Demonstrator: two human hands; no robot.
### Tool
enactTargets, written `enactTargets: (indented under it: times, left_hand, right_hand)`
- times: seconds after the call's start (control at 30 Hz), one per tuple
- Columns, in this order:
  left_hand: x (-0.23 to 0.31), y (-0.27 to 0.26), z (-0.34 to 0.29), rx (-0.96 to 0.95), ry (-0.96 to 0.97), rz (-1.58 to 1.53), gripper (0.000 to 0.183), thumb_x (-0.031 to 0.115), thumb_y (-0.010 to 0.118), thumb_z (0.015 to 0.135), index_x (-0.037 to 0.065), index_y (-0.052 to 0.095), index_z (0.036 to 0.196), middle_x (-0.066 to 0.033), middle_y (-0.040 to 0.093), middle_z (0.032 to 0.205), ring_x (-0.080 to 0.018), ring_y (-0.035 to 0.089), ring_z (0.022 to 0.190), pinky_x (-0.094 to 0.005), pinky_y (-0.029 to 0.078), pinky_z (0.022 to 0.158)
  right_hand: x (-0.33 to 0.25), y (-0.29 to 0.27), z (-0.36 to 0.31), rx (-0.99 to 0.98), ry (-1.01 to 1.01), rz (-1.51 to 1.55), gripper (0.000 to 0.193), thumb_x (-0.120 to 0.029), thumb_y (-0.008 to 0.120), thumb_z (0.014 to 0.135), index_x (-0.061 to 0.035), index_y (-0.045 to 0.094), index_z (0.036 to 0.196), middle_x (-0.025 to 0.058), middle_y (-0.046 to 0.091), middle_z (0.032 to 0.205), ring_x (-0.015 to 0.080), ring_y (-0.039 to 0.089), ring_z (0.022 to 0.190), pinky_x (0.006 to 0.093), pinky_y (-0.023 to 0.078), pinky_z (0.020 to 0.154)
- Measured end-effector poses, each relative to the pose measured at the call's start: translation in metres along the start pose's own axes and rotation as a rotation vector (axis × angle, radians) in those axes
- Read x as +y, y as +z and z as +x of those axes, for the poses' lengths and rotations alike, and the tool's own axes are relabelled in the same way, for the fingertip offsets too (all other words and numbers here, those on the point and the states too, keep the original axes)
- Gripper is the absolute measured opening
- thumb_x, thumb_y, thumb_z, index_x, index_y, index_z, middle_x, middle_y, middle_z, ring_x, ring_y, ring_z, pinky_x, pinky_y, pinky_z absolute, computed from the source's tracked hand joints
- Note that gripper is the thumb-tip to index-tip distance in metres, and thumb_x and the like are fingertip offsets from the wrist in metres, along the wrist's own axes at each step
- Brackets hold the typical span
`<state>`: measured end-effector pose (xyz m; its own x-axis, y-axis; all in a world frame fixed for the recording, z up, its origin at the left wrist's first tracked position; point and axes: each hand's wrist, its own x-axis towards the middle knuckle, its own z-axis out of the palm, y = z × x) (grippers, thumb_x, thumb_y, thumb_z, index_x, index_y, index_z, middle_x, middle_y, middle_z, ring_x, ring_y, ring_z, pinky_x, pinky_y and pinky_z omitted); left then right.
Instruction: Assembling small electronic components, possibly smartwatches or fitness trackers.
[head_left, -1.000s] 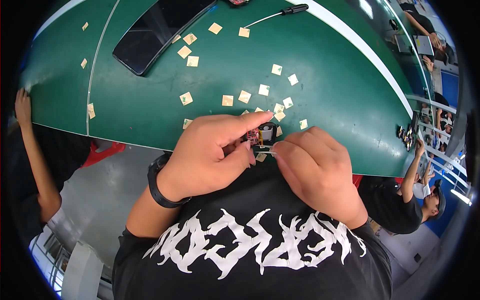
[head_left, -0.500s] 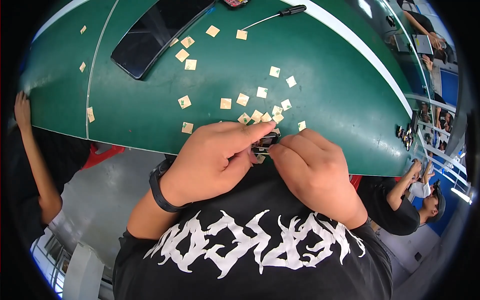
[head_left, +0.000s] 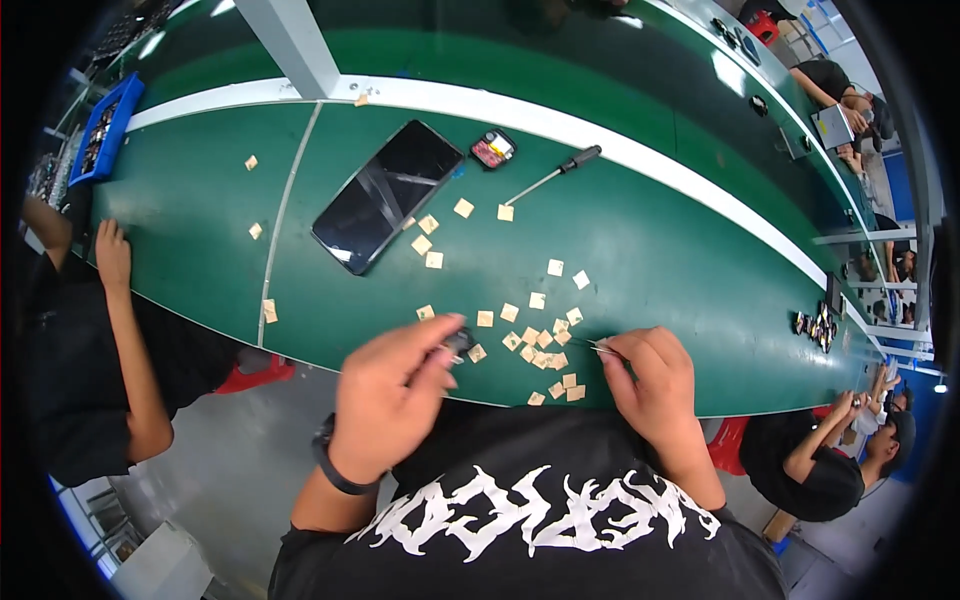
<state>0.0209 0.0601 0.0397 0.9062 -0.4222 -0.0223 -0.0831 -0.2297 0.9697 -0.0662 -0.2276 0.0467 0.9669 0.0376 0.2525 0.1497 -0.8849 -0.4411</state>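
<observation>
My left hand [head_left: 390, 390] is closed around a small black rounded device [head_left: 461, 342], pinched between thumb and fingers above the table's near edge. Its underside is mostly hidden by the fingers. Over to the right, my right hand [head_left: 652, 382] pinches thin metal tweezers [head_left: 599, 347], their tips pointing left toward a cluster of small beige square stickers [head_left: 543, 340]. Several more such squares, some with green marks, lie scattered across the green table [head_left: 680, 290] between and beyond my hands. The two hands are apart.
A large black smartphone [head_left: 388, 195] lies beyond my left hand. Beside it sit a small black-cased device [head_left: 493, 149] with red inside and a black-handled screwdriver [head_left: 575, 161]. A blue bin [head_left: 108, 128] stands far left; dark parts [head_left: 820, 326] lie far right. People sit on both sides.
My hands have separated: the left went left with the small device, the right moved slightly right, now showing tweezers. The view has shifted, revealing more of the table's far side.
</observation>
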Motion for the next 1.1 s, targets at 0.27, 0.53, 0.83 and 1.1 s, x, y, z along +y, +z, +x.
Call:
enactTargets:
  times: [0.27, 0.53, 0.83, 1.1]
  left_hand:
    - [-0.047, -0.133, 0.029, 0.588, -0.132, 0.169, 0.023, 0.003, 0.061, 0.101, -0.005, 0.055, 0.121, -0.0061, 0.063, 0.102, -0.0071, 0.06, 0.073, -0.0205, 0.05, 0.064]
    - [-0.118, -0.255, 0.054, 0.772, -0.291, 0.313, 0.036, 0.013, 0.064, 0.101, -0.007, 0.056, 0.13, -0.0103, 0.068, 0.105, -0.0114, 0.067, 0.07, -0.0245, 0.054, 0.062]
    - [-0.08, -0.125, 0.031, 0.938, 0.154, 0.365, 0.034, 0.007, 0.058, 0.104, -0.005, 0.057, 0.136, -0.0136, 0.058, 0.135, -0.0136, 0.061, 0.096, -0.0266, 0.052, 0.078]
    - [-0.054, -0.003, 0.0, 0.46, 0.643, 0.673, 0.016, -0.004, 0.058, 0.092, -0.009, 0.066, 0.106, -0.0203, 0.068, 0.113, -0.0379, 0.064, 0.101, -0.0476, 0.05, 0.091]
  right_hand:
    - [0.007, 0.009, -0.009, 0.09, 0.179, 0.032, 0.015, -0.004, 0.079, 0.081, -0.0029, 0.069, 0.092, 0.0093, 0.065, 0.084, 0.027, 0.063, 0.069, 0.0369, 0.051, 0.06]
    - [-0.019, 0.012, 0.059, 0.013, 0.076, 0.114, 0.021, -0.012, 0.079, 0.082, -0.006, 0.07, 0.1, 0.0089, 0.065, 0.091, 0.0281, 0.067, 0.07, 0.0382, 0.054, 0.061]
    - [0.039, -0.004, 0.024, 0.108, 0.244, 0.043, 0.012, -0.011, 0.072, 0.09, -0.0019, 0.071, 0.098, 0.0162, 0.066, 0.088, 0.0379, 0.066, 0.08, 0.0442, 0.054, 0.071]
    - [0.209, -0.098, -0.072, 0.473, 0.489, -0.525, 0.018, -0.015, 0.06, 0.101, -0.0006, 0.07, 0.106, 0.0208, 0.069, 0.096, 0.0422, 0.066, 0.088, 0.0478, 0.054, 0.076]
